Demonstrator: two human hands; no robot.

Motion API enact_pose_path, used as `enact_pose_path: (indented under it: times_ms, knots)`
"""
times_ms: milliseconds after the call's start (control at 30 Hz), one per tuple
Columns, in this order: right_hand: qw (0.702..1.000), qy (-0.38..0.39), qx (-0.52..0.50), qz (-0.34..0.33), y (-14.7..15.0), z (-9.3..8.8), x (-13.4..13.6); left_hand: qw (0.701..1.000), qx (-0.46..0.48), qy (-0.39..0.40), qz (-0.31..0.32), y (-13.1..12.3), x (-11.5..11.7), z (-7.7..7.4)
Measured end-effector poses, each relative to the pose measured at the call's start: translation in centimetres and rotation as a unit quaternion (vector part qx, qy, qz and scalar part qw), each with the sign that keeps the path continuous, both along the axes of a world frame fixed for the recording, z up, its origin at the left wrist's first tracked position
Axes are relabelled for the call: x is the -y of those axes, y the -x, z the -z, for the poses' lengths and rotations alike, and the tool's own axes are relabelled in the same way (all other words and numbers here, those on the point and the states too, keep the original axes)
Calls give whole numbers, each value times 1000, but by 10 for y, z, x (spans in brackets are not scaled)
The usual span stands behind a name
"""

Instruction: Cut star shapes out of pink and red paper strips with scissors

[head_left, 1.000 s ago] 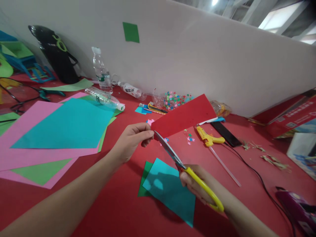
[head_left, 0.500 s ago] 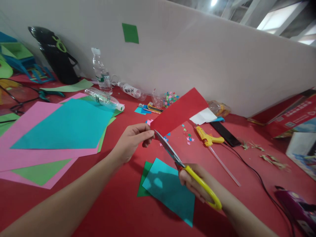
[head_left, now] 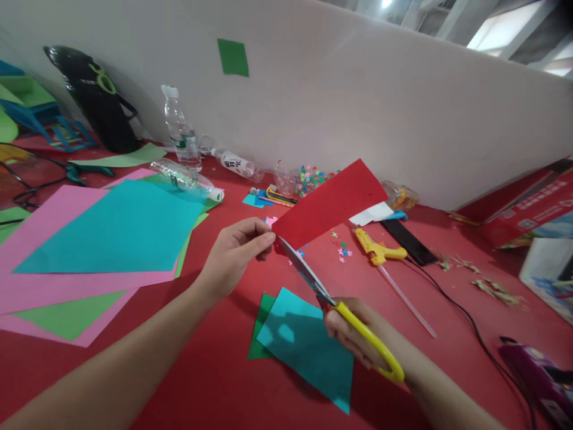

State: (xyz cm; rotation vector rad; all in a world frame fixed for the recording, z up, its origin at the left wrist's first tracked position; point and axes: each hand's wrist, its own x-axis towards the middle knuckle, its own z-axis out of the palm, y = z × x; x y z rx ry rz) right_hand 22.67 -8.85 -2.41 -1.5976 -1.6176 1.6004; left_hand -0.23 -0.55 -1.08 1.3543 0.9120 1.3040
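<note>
The left hand (head_left: 242, 251) has its thumb and fingers pinched together on the near end of the red paper (head_left: 331, 206), which extends up and rightward from them, while the right hand's (head_left: 351, 331) fingers wrap the handle of the scissors (head_left: 342, 312), whose blade tips sit just beside the left fingertips. Cutting looks barely advanced, most of the sheet appearing whole. The pinched corner is covered, and whether the blades bite paper cannot be told.

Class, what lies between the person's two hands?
In the head view, the scissors' blades lie there, pointing from the right hand towards the left hand.
</note>
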Motion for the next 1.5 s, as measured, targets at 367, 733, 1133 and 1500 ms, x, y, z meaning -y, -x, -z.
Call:
enact_pose_path:
  times_ms: [367, 733, 1133, 1500]
  knots:
    - [999, 9, -24, -28, 5, -4, 3, 999, 14, 5, -29, -12, 14, -1]
    - [999, -13, -44, -5, 8, 0, 9, 999, 19, 16, -26, -15, 14, 2]
    - [999, 22, -29, 11, 14, 5, 10, 998, 45, 23, -21, -18, 16, 6]
    - [999, -27, -34, 9, 10, 10, 9, 998, 61, 13, 3, -18, 14, 10]
